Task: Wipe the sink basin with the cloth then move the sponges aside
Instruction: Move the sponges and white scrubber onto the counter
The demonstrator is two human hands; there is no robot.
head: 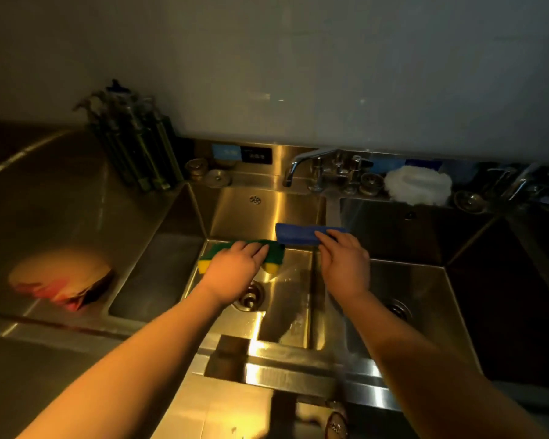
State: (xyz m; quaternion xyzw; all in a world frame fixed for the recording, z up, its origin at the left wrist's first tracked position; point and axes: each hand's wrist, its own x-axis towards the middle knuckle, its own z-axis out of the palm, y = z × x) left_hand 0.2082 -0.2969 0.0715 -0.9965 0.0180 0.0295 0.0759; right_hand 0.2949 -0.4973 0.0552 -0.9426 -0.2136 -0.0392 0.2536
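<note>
Two yellow sponges with green scouring tops (273, 250) lie side by side at the far end of the middle steel sink basin (286, 299). My left hand (235, 264) lies over them, fingers curled onto the green tops. A folded blue cloth (295, 234) hangs just right of the sponges, near the basin's back wall. My right hand (346, 258) holds its right end, fingers hiding that part. The basin floor looks wet and shiny around the drain (251, 296).
A faucet (293, 169) reaches over the basin's back edge. A white fluffy cloth (417, 185) lies on the ledge behind the right basin (425, 280). Dark pump bottles (133, 147) stand at back left. A crumpled wrapper (61, 280) lies on the left counter.
</note>
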